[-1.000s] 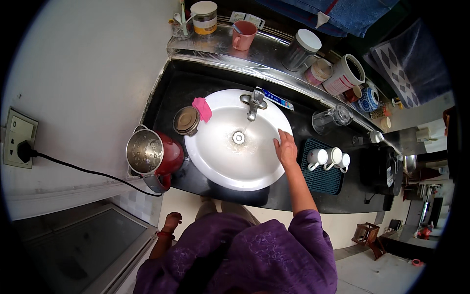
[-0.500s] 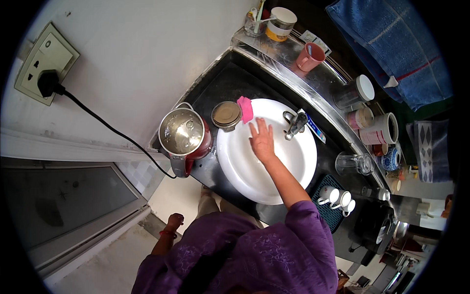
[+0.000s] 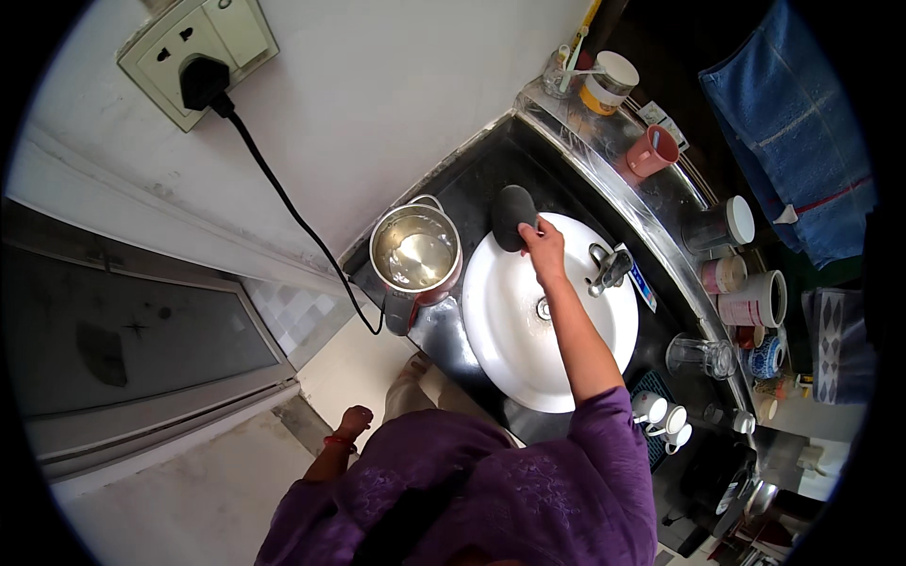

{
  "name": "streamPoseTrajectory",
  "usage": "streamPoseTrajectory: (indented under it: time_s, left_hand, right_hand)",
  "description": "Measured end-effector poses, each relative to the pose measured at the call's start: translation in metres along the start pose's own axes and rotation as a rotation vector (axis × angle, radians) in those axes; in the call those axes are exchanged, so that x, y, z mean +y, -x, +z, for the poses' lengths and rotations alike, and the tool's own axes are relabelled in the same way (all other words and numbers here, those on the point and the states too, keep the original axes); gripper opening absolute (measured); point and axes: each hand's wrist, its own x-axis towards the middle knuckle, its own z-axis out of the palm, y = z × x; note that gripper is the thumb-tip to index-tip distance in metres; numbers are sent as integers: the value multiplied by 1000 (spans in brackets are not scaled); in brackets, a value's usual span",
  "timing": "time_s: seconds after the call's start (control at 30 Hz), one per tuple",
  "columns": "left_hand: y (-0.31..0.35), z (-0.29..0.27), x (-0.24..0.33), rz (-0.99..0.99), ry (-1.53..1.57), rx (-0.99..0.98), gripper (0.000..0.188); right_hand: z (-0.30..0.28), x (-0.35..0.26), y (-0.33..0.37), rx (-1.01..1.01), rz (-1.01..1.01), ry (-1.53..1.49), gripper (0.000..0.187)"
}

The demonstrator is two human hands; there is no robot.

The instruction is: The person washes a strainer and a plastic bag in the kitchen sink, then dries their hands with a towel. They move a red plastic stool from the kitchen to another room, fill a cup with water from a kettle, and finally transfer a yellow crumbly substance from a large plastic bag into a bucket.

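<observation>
My right hand grips a dark round lid by its edge, tilted over the far left rim of the white washbasin. The lid's smooth dark face shows. Left of the basin stands an electric kettle with no lid on, shiny metal inside, with what looks like water in it. Its red and grey handle points toward me. My left hand, with a red bracelet at the wrist, hangs low beside my body. Its fingers are curled, and I see nothing in them.
A black cord runs from the wall socket down beside the kettle. The tap stands at the basin's right rim. White cups sit on a dark rack. A pink mug and several jars line the metal ledge.
My right hand has gone from reaching over the basin to gripping the lid. The lid, lying underside up before, is now tilted with its dark face showing. The pink cloth is out of sight.
</observation>
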Motion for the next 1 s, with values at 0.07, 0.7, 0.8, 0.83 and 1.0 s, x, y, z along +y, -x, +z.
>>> streamPoseTrajectory:
  time_s: [0.07, 0.7, 0.8, 0.83, 1.0]
  left_hand:
    - [-1, 5, -1, -212, 53, 0, 11]
    - [-43, -109, 38, -339, 333, 73, 12]
    - [-41, -115, 12, -2, -607, -277, 16]
    - [-39, -103, -34, 44, -489, -168, 19]
    - [-49, -122, -60, 24, -552, -334, 22]
  right_hand:
    - [-12, -33, 19, -106, 126, -451, 32]
    - [79, -72, 118, -8, -168, 257, 41]
    - [82, -68, 117, 5, -217, 397, 44]
    - [86, -73, 118, 0, -245, 445, 44]
    - [72, -61, 122, 20, -164, 419, 48]
